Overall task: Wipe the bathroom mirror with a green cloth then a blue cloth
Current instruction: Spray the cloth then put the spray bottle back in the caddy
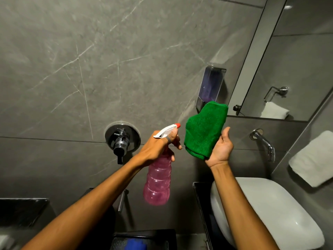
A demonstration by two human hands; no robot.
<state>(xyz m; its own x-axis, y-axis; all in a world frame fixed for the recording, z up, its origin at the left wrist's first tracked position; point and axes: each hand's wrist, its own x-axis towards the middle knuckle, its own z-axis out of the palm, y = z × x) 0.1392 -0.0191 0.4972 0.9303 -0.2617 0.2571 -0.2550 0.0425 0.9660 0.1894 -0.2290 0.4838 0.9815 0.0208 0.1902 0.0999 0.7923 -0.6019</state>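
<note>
My left hand (158,147) grips a pink spray bottle (158,181) by its white trigger head, red nozzle pointing right toward the cloth. My right hand (222,147) holds a folded green cloth (204,130) upright on its open palm, fingers behind it. The nozzle is a short gap from the cloth. The bathroom mirror (295,60) hangs at the upper right, above and beyond the cloth. A blue cloth (135,244) lies at the bottom edge in a dark container, partly cut off.
A grey tiled wall fills the view. A chrome shower valve (122,139) is left of the bottle. A soap dispenser (210,87) sits behind the cloth. A wall tap (264,143) juts over a white basin (270,210). White towel (313,159) at right.
</note>
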